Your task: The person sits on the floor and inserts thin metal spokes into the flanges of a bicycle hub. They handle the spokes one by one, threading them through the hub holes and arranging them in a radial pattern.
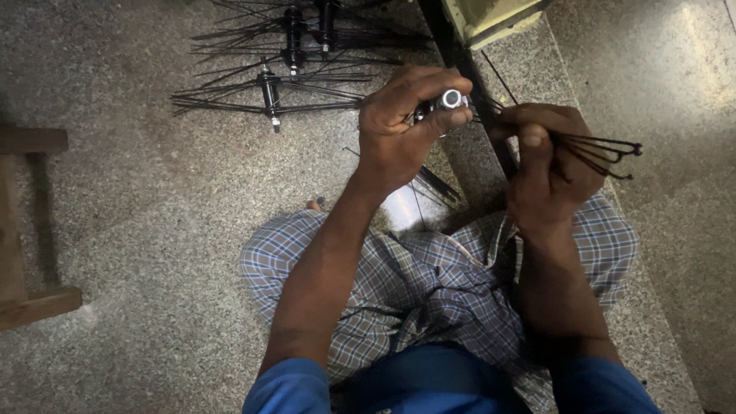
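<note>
My left hand [402, 126] is closed around a wheel hub [449, 100]; only its shiny silver end shows between thumb and fingers. My right hand [548, 165] grips a bundle of thin black spokes [606, 153] whose bent heads stick out to the right past my fingers. The two hands are close together, above my knees in checked cloth [429, 276]. Thin spokes run from the hub toward the right hand.
Several black hubs with spokes fanned out [276, 84] lie on the speckled stone floor ahead. A dark metal bar [468, 69] runs down between my hands. A wooden frame [23, 230] stands at the left. A raised stone step [652, 253] lies on the right.
</note>
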